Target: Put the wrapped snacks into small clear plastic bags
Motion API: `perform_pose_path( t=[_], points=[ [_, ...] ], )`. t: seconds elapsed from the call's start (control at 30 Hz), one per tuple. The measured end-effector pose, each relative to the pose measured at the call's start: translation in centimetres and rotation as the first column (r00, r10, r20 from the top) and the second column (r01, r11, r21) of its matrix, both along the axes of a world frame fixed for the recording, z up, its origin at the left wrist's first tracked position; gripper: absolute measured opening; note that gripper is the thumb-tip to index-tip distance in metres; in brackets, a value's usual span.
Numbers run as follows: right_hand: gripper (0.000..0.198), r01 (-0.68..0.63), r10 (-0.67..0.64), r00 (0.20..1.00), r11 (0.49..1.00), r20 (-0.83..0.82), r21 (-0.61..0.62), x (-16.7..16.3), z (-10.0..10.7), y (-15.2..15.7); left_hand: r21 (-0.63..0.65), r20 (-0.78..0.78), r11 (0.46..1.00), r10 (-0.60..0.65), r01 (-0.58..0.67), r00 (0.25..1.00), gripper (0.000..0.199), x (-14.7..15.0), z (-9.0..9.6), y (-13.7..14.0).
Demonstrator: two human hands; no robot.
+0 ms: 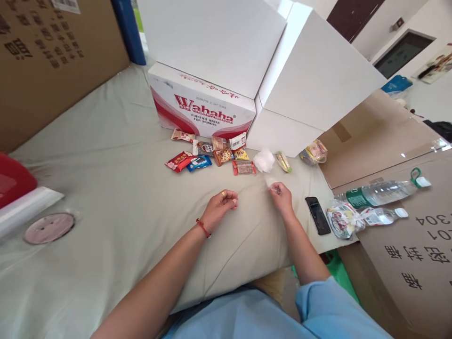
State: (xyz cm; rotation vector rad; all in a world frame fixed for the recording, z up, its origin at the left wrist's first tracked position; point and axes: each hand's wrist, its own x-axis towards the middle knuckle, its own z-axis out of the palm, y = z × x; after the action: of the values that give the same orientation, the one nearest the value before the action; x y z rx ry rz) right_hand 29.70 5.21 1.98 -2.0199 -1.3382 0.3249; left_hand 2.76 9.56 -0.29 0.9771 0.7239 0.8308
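My left hand [221, 207] rests just above the cloth, its fingers curled in towards the thumb and nothing visible in them. My right hand [283, 200] pinches a small piece of clear plastic [271, 181] that sticks out past the fingertips. Beyond it sit a crumpled ball of translucent white plastic [264, 160] and a slim packet with green ends [284, 162]. Several wrapped snacks lie in a loose cluster, among them a red packet [181, 161], a blue packet [199, 163], an orange-brown cookie packet [223, 157] and a brown bar with red ends [244, 167].
A Wahaha water carton [208, 110] and white boxes [321, 70] stand behind the snacks. On the right are a phone [318, 215], a large water bottle [383, 192], a smaller bottle [383, 216] and cardboard boxes [402, 254]. A pink disc [49, 228] lies at left.
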Motion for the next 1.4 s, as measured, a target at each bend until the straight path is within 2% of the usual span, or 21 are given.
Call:
perform_pose_path(
  t=[0.07,0.13,0.23,0.3,0.33,0.43,0.57,0.77,0.9,1.07,1.2,1.27,1.4],
  points=[
    [0.023,0.027,-0.004,0.970,0.995,-0.241,0.092,-3.1,-0.2,-2.3,0.016,-0.019,1.000,-0.010,0.010,1.000,0.038,0.2,0.1,-0.1],
    [0.023,0.009,0.047,0.930,0.989,-0.364,0.149,-6.6,0.0,-4.0,0.033,-0.011,0.999,-0.038,0.038,0.999,0.045,0.4,0.2,-0.3],
    [0.018,-0.200,0.250,0.913,0.963,-0.322,0.180,-10.7,0.8,-4.7,0.070,0.013,0.996,-0.056,0.055,0.998,0.050,0.5,0.5,-0.4],
    [0.026,-0.337,0.384,0.863,0.922,-0.327,0.191,-12.0,1.2,-4.4,0.088,0.008,0.996,-0.031,0.030,0.999,0.050,0.4,0.5,-0.4],
    [0.027,-0.362,0.411,0.835,0.911,-0.365,0.199,-12.2,1.3,-4.2,0.091,0.003,0.996,-0.016,0.016,1.000,0.049,0.3,0.4,-0.4],
    [0.019,-0.248,0.319,0.779,0.947,-0.539,0.202,-11.6,1.3,-3.7,0.086,0.000,0.996,0.018,-0.018,1.000,0.046,0.1,0.3,-0.2],
    [0.025,-0.023,0.157,0.681,0.981,-0.716,0.193,-10.3,1.1,-3.9,0.083,0.008,0.995,0.053,-0.053,0.999,0.046,0.0,0.3,-0.2],
    [0.033,0.207,0.085,0.443,0.959,-0.893,0.193,-9.5,1.2,-4.5,0.033,0.052,0.995,0.094,-0.095,0.994,0.049,0.1,0.4,-0.2],
    [0.034,0.276,0.100,0.350,0.939,-0.931,0.204,-8.8,1.1,-4.7,-0.013,0.106,0.995,0.104,-0.103,0.989,0.046,0.1,0.5,-0.2],
    [0.038,0.275,0.126,0.308,0.937,-0.943,0.216,-7.6,0.9,-4.9,-0.067,0.158,0.992,0.117,-0.107,0.980,0.041,-0.1,0.6,-0.3],
    [0.039,0.278,0.090,0.296,0.944,-0.951,0.175,-7.3,0.7,-5.6,-0.113,0.183,0.987,0.138,-0.119,0.973,0.036,-0.2,0.7,-0.2],
    [0.036,0.280,0.090,0.317,0.942,-0.944,0.184,-7.4,0.8,-6.0,-0.127,0.192,0.983,0.152,-0.129,0.969,0.032,-0.2,0.7,-0.2],
    [0.030,0.247,0.147,0.415,0.932,-0.898,0.267,-7.5,1.3,-6.9,-0.141,0.241,0.981,0.166,-0.135,0.956,0.022,-0.6,0.8,0.0]
  ],
)
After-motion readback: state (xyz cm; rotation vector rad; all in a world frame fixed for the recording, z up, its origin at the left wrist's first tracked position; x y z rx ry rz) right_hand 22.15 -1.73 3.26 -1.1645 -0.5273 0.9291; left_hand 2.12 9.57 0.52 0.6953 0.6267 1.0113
